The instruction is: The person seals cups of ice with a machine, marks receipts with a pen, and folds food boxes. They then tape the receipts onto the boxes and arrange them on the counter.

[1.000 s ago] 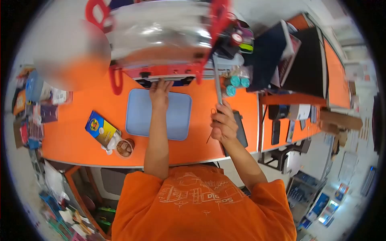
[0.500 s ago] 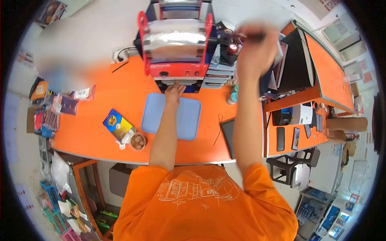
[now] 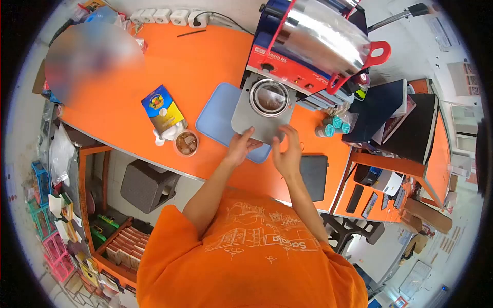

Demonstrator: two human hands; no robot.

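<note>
A red and blue machine [image 3: 308, 72] with a shiny film roll stands at the back of the orange table. From its front a grey metal plate [image 3: 245, 110] sticks out over a blue tray [image 3: 213, 113], with a round metal ring [image 3: 269, 97] in it. My left hand [image 3: 241, 146] grips the plate's front edge, thumb on top. My right hand [image 3: 287, 151] is at the plate's front right corner, its fingers curved and apart, with nothing seen in them.
An iced drink cup [image 3: 186, 143] and a blue-yellow box [image 3: 163, 109] lie left of the tray. Right are a black flat case [image 3: 313, 177], teal-topped rolls [image 3: 328, 126] and black folders [image 3: 377, 110]. Power sockets [image 3: 162, 16] line the wall.
The plate with the ring has come out of the machine over the tray. My right hand has come down from the upper right to the plate. The view has turned and shifted.
</note>
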